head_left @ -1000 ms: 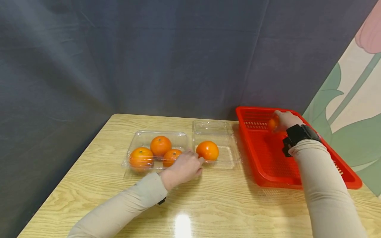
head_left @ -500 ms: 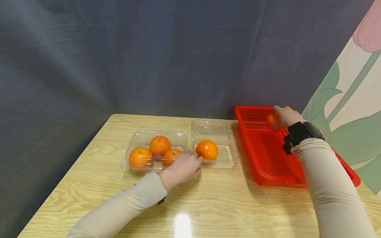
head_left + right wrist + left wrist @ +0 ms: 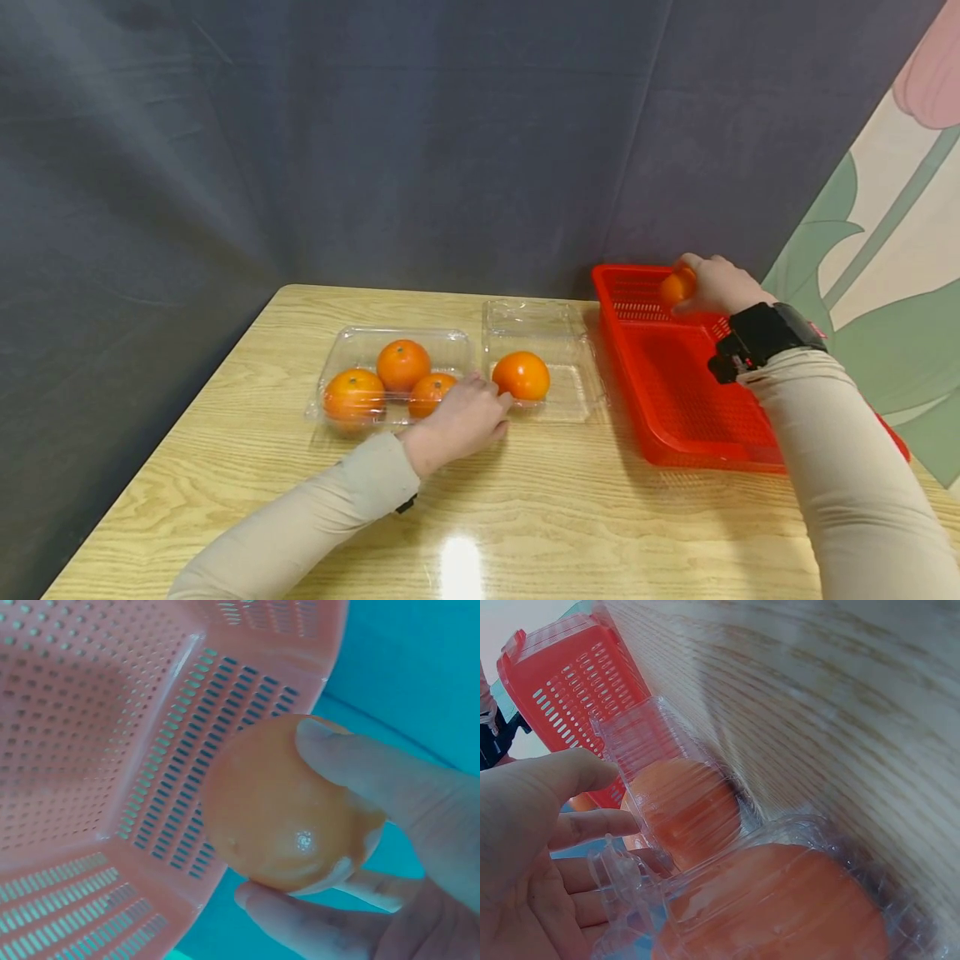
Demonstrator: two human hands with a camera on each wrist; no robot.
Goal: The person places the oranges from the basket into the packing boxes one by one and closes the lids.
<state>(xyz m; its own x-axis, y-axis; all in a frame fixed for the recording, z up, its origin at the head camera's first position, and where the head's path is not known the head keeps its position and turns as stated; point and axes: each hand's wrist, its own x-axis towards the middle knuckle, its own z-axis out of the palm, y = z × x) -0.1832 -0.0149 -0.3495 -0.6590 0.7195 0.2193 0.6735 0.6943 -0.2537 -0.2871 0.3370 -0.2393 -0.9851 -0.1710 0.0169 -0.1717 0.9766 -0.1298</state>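
In the head view my right hand (image 3: 723, 283) pinches an orange (image 3: 678, 285) over the far end of the red basket (image 3: 645, 400). The right wrist view shows the thumb on one side of this orange (image 3: 285, 802) and fingers below it. My left hand (image 3: 465, 421) stays low at the front edges of two clear plastic containers. Its thumb and fingers, fairly straight in the left wrist view, lie right at the rims. In the left container (image 3: 450, 337) are three oranges, one partly hidden by the hand. The right container (image 3: 573, 383) has its lid folded back and holds one orange (image 3: 522, 376).
The red basket has slotted walls and a perforated floor, and stands at the right of the wooden table (image 3: 570, 517). A dark curtain (image 3: 420, 150) hangs behind the table. A flower-patterned panel (image 3: 900, 250) rises on the right.
My right hand has risen and moved slightly toward the basket's far rim, with the orange in its fingers. My left hand and both containers have kept their places.
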